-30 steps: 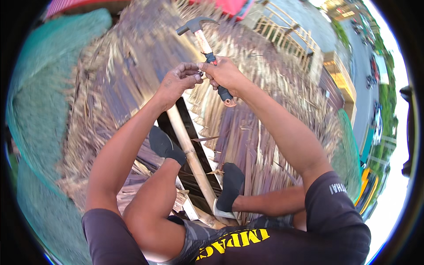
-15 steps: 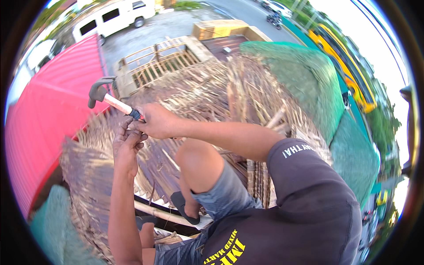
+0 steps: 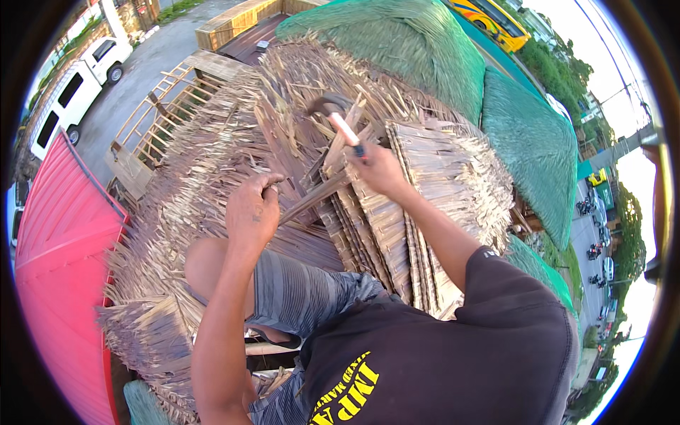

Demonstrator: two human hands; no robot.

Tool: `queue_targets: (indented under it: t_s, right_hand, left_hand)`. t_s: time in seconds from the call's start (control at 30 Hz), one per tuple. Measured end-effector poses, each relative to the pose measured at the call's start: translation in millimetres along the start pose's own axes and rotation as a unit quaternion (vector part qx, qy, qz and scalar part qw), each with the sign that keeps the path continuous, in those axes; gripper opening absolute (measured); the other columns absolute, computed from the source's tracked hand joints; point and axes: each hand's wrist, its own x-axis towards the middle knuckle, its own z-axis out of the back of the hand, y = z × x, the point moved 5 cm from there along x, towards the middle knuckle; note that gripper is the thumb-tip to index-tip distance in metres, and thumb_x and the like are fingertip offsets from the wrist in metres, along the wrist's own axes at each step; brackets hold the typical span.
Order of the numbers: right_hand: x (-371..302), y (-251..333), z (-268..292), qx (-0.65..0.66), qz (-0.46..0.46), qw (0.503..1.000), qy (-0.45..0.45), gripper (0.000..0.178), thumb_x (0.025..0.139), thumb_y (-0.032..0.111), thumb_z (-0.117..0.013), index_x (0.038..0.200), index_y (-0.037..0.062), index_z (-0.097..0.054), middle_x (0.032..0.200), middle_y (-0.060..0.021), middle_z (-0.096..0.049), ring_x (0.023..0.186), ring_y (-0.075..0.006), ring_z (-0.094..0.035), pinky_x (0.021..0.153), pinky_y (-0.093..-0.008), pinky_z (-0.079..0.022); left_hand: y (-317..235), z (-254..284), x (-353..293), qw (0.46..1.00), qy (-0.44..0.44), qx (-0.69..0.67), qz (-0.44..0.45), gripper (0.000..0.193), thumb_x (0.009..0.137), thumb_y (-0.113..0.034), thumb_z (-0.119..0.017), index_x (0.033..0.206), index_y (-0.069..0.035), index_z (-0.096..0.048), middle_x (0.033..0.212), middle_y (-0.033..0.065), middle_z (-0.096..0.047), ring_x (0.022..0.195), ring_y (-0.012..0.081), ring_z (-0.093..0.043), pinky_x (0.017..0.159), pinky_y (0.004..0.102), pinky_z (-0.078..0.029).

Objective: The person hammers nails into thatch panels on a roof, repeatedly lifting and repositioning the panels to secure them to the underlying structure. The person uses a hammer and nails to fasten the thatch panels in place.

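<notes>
Claw hammer [image 3: 338, 117]: gripped in the right hand [image 3: 375, 168], fist closed round the lower handle, which runs up and left from the fist to the dark head, raised over the roof. Thin wooden slat [image 3: 315, 197]: long axis slopes from lower left to upper right, lying on the dried palm thatch [image 3: 205, 177]; the left hand [image 3: 251, 212] is clamped on its lower end, fingers curled over. The two hands are apart, the slat spanning the gap; the hammer head stands above and beyond the slat's upper end, the right hand nearer to it. Whether a nail is held cannot be told.

Surroundings: stacked thatch panels [image 3: 425, 184] beside the right forearm; bent knee below the left hand. Green netted roofs [image 3: 531, 142] beyond; red sheet roof [image 3: 57, 269] left; white vehicle [image 3: 71, 99] on the ground.
</notes>
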Motion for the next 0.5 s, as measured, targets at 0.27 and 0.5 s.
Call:
queue_targets:
  t_s: [0.27,0.5]
  right_hand:
    - [-70,-211,-35,-0.034,-0.341,0.938,-0.046,0.036,0.091,0.033,-0.066,0.109,0.0025,-0.063,0.125,-0.0291,-0.059,0.115,-0.0462,-0.059,0.097,-0.053,-0.048]
    - [-112,-185,-58,-0.096,-0.242,0.959,-0.109,0.033,0.094,0.02,-0.06,0.123,0.0041,-0.058,0.133,-0.0211,-0.054,0.121,-0.042,-0.055,0.095,-0.0598,-0.046]
  left_hand:
    - [-7,-59,-19,0.991,0.092,-0.099,0.02,0.023,0.093,-0.011,-0.061,0.113,-0.009,-0.072,0.088,0.0135,-0.074,0.077,0.0266,-0.071,0.075,0.0379,-0.054]
    - [-24,-93,-25,0.982,0.162,-0.095,-0.01,0.019,0.094,-0.008,-0.06,0.108,-0.007,-0.072,0.087,0.0112,-0.075,0.077,0.0202,-0.073,0.073,0.0339,-0.054]
